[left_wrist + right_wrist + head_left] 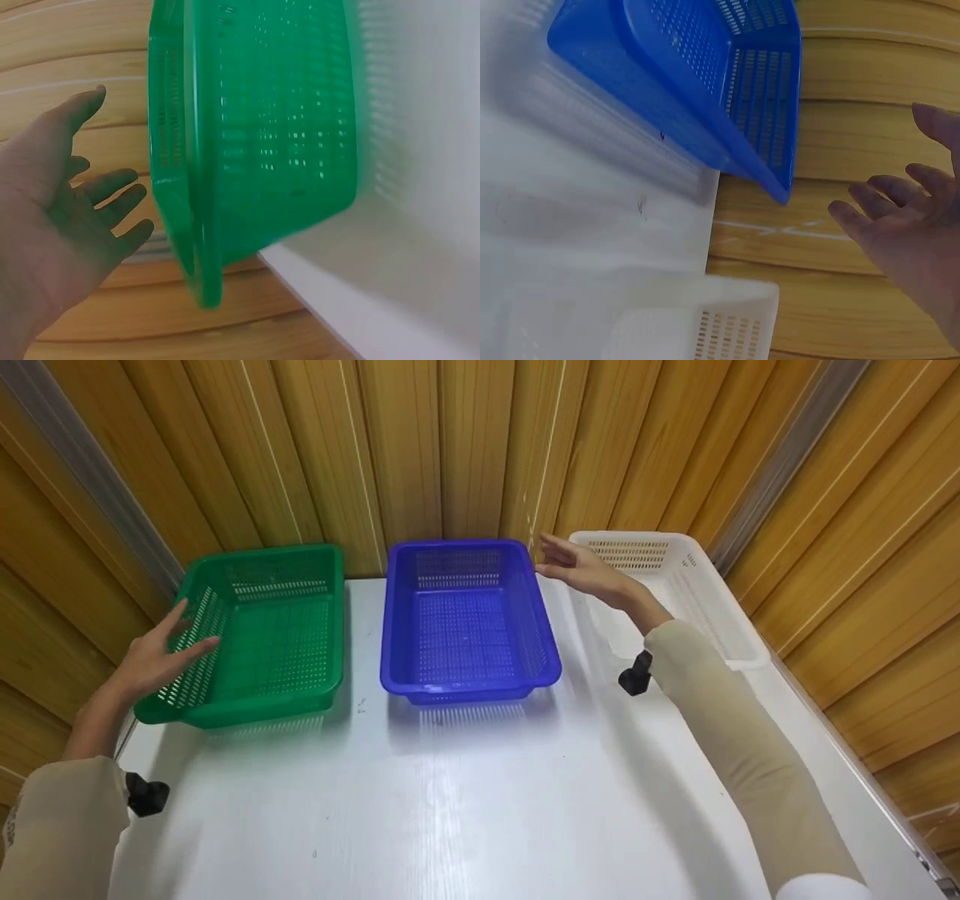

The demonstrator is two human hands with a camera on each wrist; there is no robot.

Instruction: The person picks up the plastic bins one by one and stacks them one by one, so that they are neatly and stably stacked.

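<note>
Three perforated plastic baskets stand in a row on a white table: a green basket on the left, a blue basket in the middle, and a white basket on the right. All three look empty. My left hand hovers with straight fingers beside the green basket's left rim. In the left wrist view a gap shows between the left hand and the green basket. My right hand is raised with spread fingers between the far corners of the blue and white baskets, holding nothing. In the right wrist view the right hand is clear of the blue basket and the white basket.
Wooden panelled walls close in the table at the back and on both sides. A small black camera sits on the right wrist and another black camera on the left. Bare tabletop lies in front of the baskets.
</note>
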